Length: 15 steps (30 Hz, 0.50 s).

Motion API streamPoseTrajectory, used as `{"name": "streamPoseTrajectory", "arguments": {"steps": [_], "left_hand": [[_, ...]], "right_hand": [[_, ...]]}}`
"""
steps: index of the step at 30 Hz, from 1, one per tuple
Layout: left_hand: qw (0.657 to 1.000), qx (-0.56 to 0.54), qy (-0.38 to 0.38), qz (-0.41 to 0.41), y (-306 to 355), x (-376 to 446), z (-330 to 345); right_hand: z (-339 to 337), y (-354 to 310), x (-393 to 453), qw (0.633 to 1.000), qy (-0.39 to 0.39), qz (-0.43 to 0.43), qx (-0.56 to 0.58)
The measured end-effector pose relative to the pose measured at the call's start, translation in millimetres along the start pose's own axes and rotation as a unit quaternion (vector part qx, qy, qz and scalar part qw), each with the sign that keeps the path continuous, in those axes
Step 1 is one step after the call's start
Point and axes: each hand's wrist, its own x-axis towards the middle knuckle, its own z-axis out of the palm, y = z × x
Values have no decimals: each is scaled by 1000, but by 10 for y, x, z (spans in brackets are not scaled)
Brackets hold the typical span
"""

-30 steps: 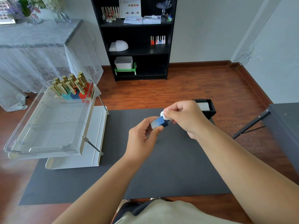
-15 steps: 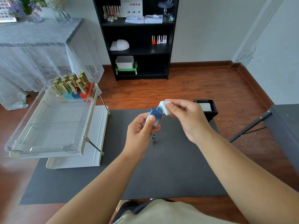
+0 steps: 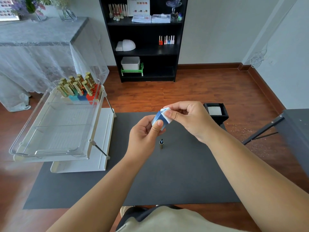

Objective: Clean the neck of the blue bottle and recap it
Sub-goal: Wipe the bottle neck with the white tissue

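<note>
The left hand (image 3: 144, 134) pinches the blue bottle (image 3: 158, 119) between thumb and fingers near the centre of the frame, held tilted above the dark mat (image 3: 175, 173). The right hand (image 3: 187, 118) presses a white pad (image 3: 168, 117) against the bottle's upper end, covering the neck. Just below the bottle, the gold cap (image 3: 161, 144) stands upright on the mat with its brush pointing up. At the left of the frame a clear tray (image 3: 50, 131) on a white rack holds gold-capped bottles (image 3: 78, 86) at its far end. A black box (image 3: 215, 111) sits at the mat's upper right edge.
</note>
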Motion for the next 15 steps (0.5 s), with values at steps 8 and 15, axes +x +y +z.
{"name": "streamPoseTrajectory", "arguments": {"steps": [8,15], "left_hand": [[986,-95,-120,-61,120,14,-122],[894,-282,-281,-205,163,76,-281]], "right_hand": [[-107,-160,-72,990,-69,-96,-81],[-27,-222,-158,979,-93,-158,-94]]}}
